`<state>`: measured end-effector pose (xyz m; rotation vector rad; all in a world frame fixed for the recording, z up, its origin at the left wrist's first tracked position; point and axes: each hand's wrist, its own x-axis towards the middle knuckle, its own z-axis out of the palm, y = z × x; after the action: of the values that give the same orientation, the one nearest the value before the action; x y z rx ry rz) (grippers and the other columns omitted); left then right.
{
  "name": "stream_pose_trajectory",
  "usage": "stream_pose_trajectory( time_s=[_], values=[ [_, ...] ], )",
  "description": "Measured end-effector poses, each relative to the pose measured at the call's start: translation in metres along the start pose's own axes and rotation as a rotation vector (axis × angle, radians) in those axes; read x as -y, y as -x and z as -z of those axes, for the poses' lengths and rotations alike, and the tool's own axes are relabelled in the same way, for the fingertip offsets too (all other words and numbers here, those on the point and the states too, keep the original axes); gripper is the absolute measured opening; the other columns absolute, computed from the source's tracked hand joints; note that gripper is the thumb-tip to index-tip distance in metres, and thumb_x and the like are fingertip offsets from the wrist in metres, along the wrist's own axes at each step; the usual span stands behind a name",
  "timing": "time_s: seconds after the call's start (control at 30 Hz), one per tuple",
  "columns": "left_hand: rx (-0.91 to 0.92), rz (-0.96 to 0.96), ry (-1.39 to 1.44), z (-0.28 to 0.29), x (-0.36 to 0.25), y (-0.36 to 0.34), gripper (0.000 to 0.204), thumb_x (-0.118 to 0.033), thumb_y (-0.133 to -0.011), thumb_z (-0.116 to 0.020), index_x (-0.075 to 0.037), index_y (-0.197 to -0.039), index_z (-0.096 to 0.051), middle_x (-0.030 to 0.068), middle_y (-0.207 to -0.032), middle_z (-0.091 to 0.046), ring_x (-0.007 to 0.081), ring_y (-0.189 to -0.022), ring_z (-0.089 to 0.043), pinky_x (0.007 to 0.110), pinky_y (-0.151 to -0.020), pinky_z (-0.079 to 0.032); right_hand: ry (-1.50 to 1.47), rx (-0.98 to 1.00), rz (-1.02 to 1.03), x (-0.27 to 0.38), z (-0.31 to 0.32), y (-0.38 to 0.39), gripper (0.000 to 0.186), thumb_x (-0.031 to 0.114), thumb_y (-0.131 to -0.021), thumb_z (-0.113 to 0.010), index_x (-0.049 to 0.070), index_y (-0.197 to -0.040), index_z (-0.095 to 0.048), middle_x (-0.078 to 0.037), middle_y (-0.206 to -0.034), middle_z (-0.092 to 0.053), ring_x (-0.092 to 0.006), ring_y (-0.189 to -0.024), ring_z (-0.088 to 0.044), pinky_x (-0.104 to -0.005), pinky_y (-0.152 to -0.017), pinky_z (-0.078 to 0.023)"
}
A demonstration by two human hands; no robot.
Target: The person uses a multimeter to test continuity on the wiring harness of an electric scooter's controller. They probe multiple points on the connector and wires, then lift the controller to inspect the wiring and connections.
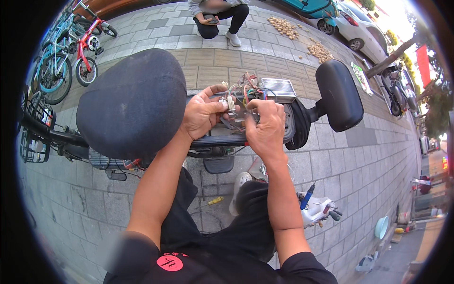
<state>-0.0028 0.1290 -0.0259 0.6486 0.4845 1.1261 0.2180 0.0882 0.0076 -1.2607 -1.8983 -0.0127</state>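
Note:
My left hand point(204, 113) is closed, its thumb and fingers pinching a white wire connector point(230, 103). Beside it, my right hand point(266, 124) has its fingers curled down among the wires; whatever lies between its fingertips is hidden. A tangle of coloured wires point(247, 87) rises between both hands from the open body of an electric scooter. Behind the wires sits a finned silver controller box point(279, 87). The scooter's large dark seat point(137, 102) stands left of my hands, and a black padded backrest point(338, 94) is at the right.
By my right knee stands a white container of tools point(318, 210), with a blue-handled tool sticking up. A yellow object point(215, 200) lies on the paving. Ahead, a person point(217, 19) crouches holding a phone. Bicycles point(56, 71) stand at the left; cars are parked beyond.

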Motion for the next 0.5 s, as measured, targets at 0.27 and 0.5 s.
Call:
stream_pose_trajectory(
  time_s=[0.27, 0.5],
  values=[
    [-0.014, 0.042, 0.137, -0.001, 0.0, -0.004, 0.037, 0.006, -0.106, -0.066, -0.007, -0.141, -0.061, 0.0176, -0.122, -0.077, 0.0306, -0.114, -0.079, 0.035, -0.081, -0.06, 0.065, 0.027, 0.036, 0.006, -0.001, 0.005, 0.015, 0.01, -0.09, -0.078, 0.012, -0.103, -0.083, -0.005, -0.107, -0.065, -0.0327, -0.111, -0.059, -0.0496, -0.101, -0.044],
    [-0.021, 0.028, 0.12, -0.002, 0.004, -0.007, 0.034, 0.005, -0.105, -0.07, -0.005, -0.138, -0.065, 0.0182, -0.117, -0.079, 0.0264, -0.106, -0.08, 0.032, -0.078, -0.061, 0.014, 0.094, -0.035, 0.021, 0.0, 0.005, 0.021, 0.022, -0.093, -0.082, 0.011, -0.111, -0.086, -0.006, -0.11, -0.064, -0.0313, -0.114, -0.056, -0.0493, -0.105, -0.04]
  ],
)
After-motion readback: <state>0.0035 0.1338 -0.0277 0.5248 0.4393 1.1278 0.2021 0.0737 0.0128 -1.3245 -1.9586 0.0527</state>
